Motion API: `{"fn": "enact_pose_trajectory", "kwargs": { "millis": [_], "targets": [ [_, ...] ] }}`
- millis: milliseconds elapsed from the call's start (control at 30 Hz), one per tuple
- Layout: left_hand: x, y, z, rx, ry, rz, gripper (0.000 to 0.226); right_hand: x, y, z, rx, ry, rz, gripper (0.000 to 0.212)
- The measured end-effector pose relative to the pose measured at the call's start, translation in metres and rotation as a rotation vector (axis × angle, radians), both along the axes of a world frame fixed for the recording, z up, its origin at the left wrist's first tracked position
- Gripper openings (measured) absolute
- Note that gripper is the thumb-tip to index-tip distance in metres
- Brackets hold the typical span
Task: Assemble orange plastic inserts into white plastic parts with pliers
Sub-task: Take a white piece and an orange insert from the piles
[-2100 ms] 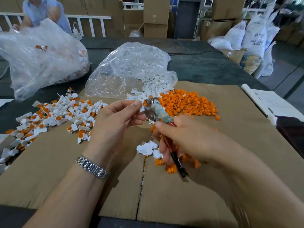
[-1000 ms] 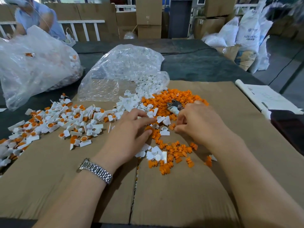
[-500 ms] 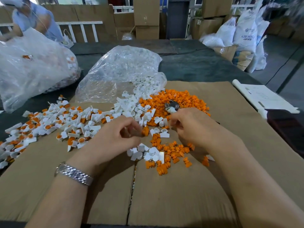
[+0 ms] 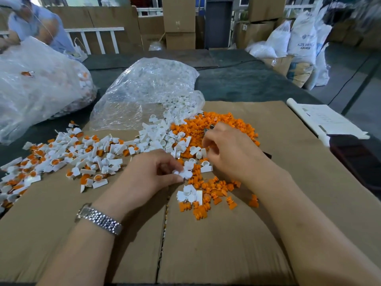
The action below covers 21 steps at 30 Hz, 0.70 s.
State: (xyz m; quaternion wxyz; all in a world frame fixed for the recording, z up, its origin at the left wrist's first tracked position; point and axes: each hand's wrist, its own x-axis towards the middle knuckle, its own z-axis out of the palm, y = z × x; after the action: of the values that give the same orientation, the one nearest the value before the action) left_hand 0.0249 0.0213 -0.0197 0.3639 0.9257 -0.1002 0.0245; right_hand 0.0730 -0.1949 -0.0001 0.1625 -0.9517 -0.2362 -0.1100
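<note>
My left hand (image 4: 152, 176) pinches a small white plastic part (image 4: 185, 174) between thumb and fingertips, just above the cardboard. My right hand (image 4: 233, 155) hovers with curled fingers over the near edge of the orange insert pile (image 4: 222, 122). It holds the pliers (image 4: 208, 129) in its palm; only the metal jaws show past the knuckles. Loose white parts (image 4: 162, 137) lie left of the orange pile. A smaller mix of orange inserts (image 4: 216, 196) and white parts sits nearer to me, between my hands.
Assembled white-and-orange pieces (image 4: 61, 157) spread over the cardboard sheet (image 4: 226, 244) at left. A clear bag of white parts (image 4: 148, 89) lies behind the piles, a bigger bag (image 4: 37, 85) at far left. Papers (image 4: 323, 118) and a dark object (image 4: 356, 157) lie right. A person (image 4: 35, 23) works at back left.
Both hands came down from pressing a part with the pliers to the piles. My left hand has picked up a white part and drawn back a little; my right hand still works at the orange pile.
</note>
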Motion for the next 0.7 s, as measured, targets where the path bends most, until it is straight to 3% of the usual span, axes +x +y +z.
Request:
{"fn": "enact_pose_trajectory", "kwargs": {
  "millis": [133, 200, 333, 500, 700],
  "targets": [
    [0.001, -0.005, 0.003, -0.164, 0.06, 0.095, 0.009, 0.0, 0.001, 0.003, 0.126, -0.038, -0.005, 0.003],
    [0.0, -0.005, 0.004, -0.303, 0.108, 0.139, 0.008, 0.001, 0.001, 0.004, 0.245, -0.033, -0.04, 0.008],
    [-0.002, -0.006, 0.006, -0.692, 0.237, 0.146, 0.013, -0.002, 0.002, 0.007, 0.534, 0.095, -0.035, 0.007],
    [0.002, -0.005, 0.006, -1.202, 0.394, 0.094, 0.021, -0.007, 0.005, 0.012, 0.624, 0.156, 0.052, 0.003],
    [0.003, -0.005, 0.008, -1.24, 0.341, -0.006, 0.025, -0.017, 0.007, 0.017, 0.935, 0.41, 0.194, 0.007]
  ]
}}
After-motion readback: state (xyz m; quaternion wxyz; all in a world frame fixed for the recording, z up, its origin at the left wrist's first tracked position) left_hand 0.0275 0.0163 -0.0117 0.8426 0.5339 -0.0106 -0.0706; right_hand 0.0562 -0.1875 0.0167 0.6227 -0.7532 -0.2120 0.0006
